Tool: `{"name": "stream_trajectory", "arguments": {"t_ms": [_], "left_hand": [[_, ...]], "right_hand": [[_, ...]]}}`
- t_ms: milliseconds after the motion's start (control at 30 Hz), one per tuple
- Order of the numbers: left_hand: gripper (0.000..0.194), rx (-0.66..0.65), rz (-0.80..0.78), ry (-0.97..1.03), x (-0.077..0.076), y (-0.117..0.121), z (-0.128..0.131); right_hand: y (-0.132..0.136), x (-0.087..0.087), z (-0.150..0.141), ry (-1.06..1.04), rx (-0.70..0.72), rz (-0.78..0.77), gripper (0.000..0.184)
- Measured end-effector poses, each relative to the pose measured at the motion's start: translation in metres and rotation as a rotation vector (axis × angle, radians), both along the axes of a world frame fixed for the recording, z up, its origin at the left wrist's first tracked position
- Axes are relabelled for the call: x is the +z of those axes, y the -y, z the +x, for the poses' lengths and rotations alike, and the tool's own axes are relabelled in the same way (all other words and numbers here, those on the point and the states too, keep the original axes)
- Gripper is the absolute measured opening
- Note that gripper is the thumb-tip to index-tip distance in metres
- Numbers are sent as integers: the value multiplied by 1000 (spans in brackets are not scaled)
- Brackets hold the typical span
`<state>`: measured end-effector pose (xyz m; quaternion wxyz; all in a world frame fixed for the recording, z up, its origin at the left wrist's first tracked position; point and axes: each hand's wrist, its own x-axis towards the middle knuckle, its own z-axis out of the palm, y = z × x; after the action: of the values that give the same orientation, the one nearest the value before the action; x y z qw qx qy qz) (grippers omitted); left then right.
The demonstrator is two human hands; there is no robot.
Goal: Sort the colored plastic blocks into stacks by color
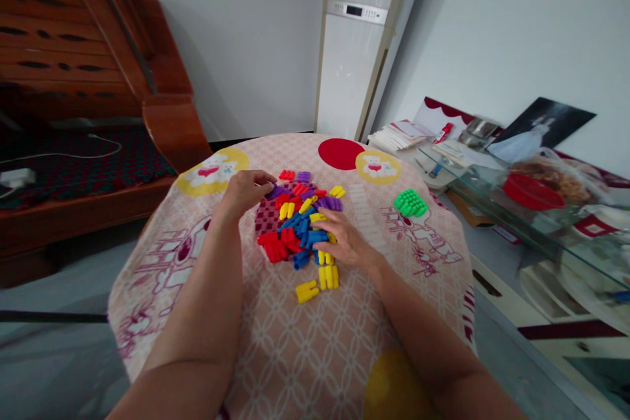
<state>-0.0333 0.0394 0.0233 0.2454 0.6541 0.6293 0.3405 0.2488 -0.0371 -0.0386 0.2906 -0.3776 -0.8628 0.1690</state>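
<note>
A heap of plastic building blocks in red, yellow, blue and purple lies mid-table, with blue blocks at its centre and red blocks at its near left. My left hand is at the heap's far left, its fingers closed on a purple block. Spread over the heap's right side are the fingers of my right hand, touching yellow and blue blocks; what lies under the palm is hidden. Two yellow blocks lie apart, nearer me. Off to the right stands a group of green blocks.
A patterned cloth covers the round table. Right of it is a glass shelf holding papers, a red bowl and a plastic bag. A wooden bench stands at left, a tall white cabinet-like unit behind.
</note>
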Motion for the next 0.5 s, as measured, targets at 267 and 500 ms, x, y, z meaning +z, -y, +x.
{"name": "stream_trajectory", "arguments": {"t_ms": [267,500], "left_hand": [[36,-40,-50,37,4,3,-8],[37,-235,-85,68,3,3,0]], "right_hand": [[-8,3,23,-118,-114,-87,23],[-16,-3,40,-209,-270,-93,21]]}}
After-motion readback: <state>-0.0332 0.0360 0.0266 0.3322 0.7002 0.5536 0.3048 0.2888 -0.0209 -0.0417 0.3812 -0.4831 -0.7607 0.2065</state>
